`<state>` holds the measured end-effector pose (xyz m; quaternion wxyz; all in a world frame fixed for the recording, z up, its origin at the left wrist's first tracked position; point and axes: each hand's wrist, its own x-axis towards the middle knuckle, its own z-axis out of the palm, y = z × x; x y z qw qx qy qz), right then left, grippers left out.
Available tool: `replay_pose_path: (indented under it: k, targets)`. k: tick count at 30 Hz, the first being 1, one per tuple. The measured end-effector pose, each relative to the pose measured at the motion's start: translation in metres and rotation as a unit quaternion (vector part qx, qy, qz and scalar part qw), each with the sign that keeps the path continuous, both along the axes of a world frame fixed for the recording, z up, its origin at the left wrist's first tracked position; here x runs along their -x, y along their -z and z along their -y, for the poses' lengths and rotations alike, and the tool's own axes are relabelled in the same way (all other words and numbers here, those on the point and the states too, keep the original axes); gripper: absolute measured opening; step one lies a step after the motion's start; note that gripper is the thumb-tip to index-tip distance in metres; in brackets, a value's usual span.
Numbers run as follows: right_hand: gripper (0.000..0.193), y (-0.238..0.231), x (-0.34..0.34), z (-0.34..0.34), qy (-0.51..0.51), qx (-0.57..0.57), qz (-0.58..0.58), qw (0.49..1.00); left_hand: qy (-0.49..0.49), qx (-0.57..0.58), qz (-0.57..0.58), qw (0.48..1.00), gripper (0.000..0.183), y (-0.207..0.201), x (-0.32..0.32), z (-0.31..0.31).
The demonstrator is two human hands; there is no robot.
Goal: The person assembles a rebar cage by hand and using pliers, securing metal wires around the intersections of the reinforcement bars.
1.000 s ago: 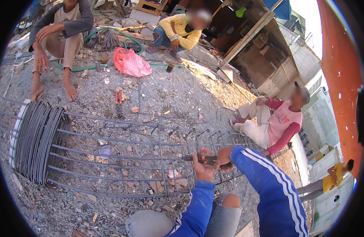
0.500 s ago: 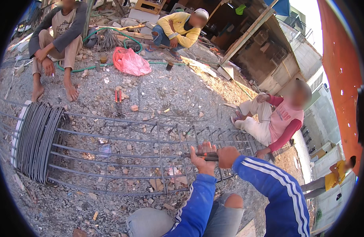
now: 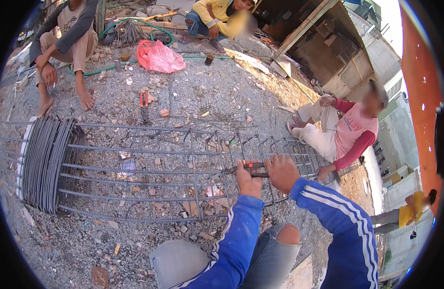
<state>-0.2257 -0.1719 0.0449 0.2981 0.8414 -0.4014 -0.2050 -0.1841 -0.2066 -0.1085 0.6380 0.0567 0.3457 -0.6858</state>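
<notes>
"Orange-and-black pliers [image 3: 254, 166]: saw them held how?"

"Saw them laid across the left hand [image 3: 249, 182], with fingers partly curled round them and fingertips mostly hidden. Held the handle ends with the right hand [image 3: 282, 174], its fingers bent closely over the grips."

"Could judge the squeeze?"

"Could not tell its strength; only noticed the handles slightly apart between both sets of fingers."

"Found the pliers' head [image 3: 230, 170] where?"

"Found it just left of the left fingers, by the crossing bars of the rebar cage [image 3: 195, 182]; could not tell touching from near."

"Spotted what else around the fingers?"

"Farther left, saw grey stirrups [image 3: 44, 166] bundled round the cage's long bars. Up and to the left, beyond the cage, noticed red-handled pliers [image 3: 144, 110] lying on the gravel [image 3: 217, 96]. Right of the fingers, saw a seated co-worker in a pink top [image 3: 357, 129], near the cage's far end."
</notes>
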Motion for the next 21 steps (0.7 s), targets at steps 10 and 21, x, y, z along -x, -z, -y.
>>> replay_pose_path:
  k: [10, 21]
  targets:
    - [0.037, -0.006, 0.018, 0.029, 0.578, -0.516, 0.197, 0.601, 0.036, -0.041, 0.085, 0.995, 0.036, -0.020, -0.009, -0.042]
    - [0.035, 0.005, 0.032, 0.022, 0.472, -0.484, 0.222, 0.703, 0.100, -0.090, 0.352, 0.926, 0.045, 0.014, 0.004, -0.045]
